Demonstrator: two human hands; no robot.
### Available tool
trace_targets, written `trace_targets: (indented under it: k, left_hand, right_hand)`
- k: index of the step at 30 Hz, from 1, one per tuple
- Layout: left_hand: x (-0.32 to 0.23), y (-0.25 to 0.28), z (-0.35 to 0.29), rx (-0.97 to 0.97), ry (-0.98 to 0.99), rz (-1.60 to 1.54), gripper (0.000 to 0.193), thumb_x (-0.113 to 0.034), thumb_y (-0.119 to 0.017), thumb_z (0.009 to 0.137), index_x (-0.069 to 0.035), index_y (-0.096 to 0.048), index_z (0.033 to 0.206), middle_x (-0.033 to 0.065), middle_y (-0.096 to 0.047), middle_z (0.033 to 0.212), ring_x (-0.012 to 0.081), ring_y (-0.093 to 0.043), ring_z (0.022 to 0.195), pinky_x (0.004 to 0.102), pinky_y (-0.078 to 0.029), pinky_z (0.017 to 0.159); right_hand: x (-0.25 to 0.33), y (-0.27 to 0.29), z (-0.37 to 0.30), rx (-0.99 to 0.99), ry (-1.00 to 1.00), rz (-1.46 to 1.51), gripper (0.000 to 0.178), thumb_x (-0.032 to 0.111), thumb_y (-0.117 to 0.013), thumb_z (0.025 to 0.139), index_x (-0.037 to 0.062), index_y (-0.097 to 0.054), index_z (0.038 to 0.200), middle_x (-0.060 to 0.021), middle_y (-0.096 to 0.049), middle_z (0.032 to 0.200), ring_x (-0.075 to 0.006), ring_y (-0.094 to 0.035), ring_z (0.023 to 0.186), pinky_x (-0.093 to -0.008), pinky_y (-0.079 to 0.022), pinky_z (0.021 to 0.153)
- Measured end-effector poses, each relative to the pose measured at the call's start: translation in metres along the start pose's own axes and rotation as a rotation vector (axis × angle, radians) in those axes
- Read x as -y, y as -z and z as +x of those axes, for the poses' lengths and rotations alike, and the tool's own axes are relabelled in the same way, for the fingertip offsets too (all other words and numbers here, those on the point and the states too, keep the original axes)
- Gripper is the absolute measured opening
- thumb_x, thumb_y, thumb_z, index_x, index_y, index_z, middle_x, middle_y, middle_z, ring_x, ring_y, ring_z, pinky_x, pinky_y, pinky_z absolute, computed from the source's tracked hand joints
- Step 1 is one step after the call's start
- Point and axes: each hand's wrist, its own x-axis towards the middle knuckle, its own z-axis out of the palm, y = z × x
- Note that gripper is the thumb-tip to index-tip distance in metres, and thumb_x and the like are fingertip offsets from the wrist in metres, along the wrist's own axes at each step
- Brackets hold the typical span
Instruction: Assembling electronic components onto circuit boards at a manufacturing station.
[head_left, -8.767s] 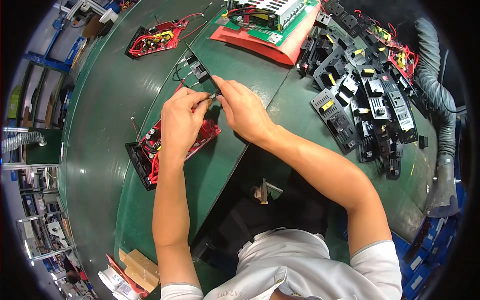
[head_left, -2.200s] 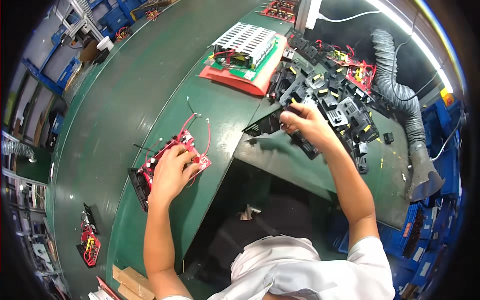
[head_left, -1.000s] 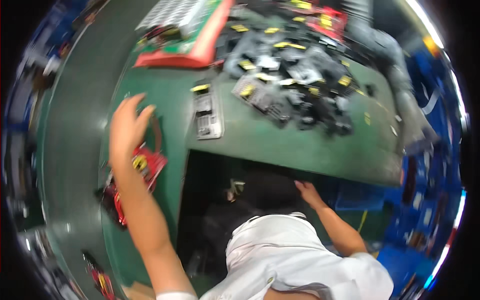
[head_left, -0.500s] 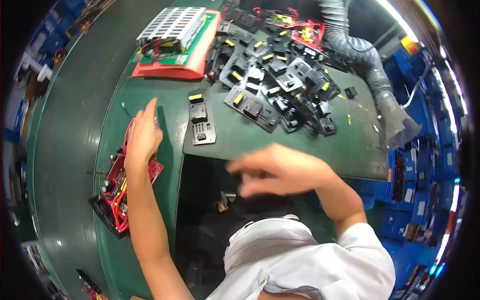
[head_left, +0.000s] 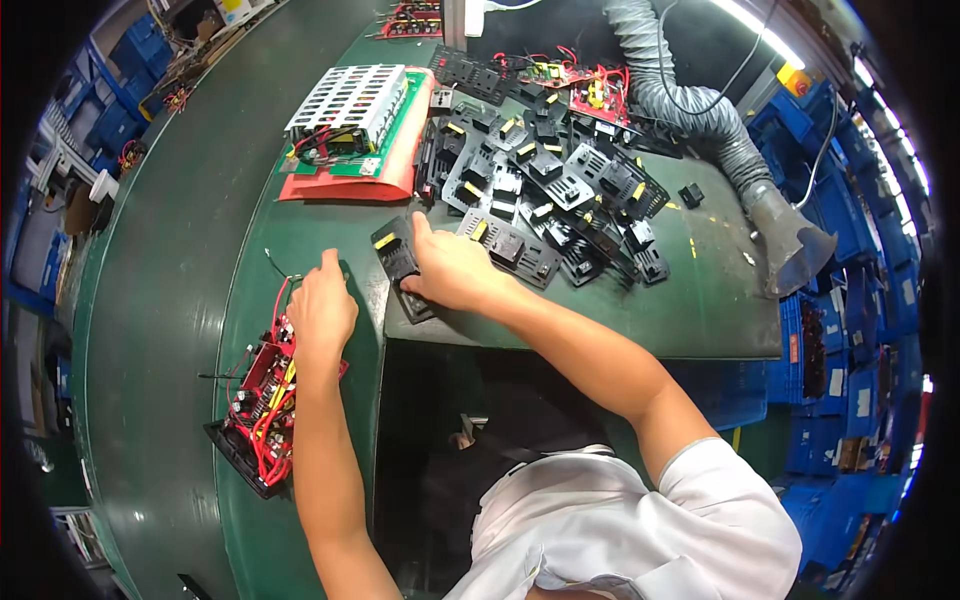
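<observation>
My right hand grips a black slotted plastic panel by its right side, index finger toward the top and thumb lower down. The panel is slightly turned and bears a yellow-labelled block. My left hand is at the upper end of a red circuit board with red and yellow wires. Its back faces up and one finger points away from me; the other fingertips are hidden. A black base lies under the board's near end.
Beyond my right hand lies a pile of similar black panels. A white slotted metal housing sits on a green board over a red sheet. At the right hangs a grey flexible duct, with blue bins beside the table.
My right hand has reached forward and left from above my lap and taken hold of the black panel, which has turned. My left hand's fingers have drawn in beside the red board.
</observation>
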Motion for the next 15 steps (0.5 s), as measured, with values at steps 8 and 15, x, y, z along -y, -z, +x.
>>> trace_targets:
  k: [8,15]
  left_hand:
    - [0.063,-0.012,0.009,-0.032,-0.118,-0.73,0.041,0.004,-0.058,0.072,0.0,-0.064,0.113,0.0054,-0.06,0.088,0.0146,-0.059,0.074,0.0278,-0.05,0.07]
    - [0.065,0.013,-0.016,0.118,0.134,-1.168,0.045,0.003,-0.056,0.083,-0.001,-0.058,0.127,0.0057,-0.059,0.108,0.0117,-0.061,0.085,0.0263,-0.051,0.078]
  right_hand:
    - [-0.013,-0.01,0.045,0.273,0.083,0.53,0.033,0.015,-0.073,0.08,-0.0038,-0.063,0.105,-0.0134,-0.069,0.092,-0.0204,-0.066,0.085,-0.0353,-0.053,0.076]
    - [0.003,-0.018,0.067,0.534,0.103,1.649,0.052,-0.003,-0.062,0.08,0.0005,-0.046,0.13,-0.0218,-0.061,0.123,-0.0309,-0.067,0.101,-0.0426,-0.057,0.088]
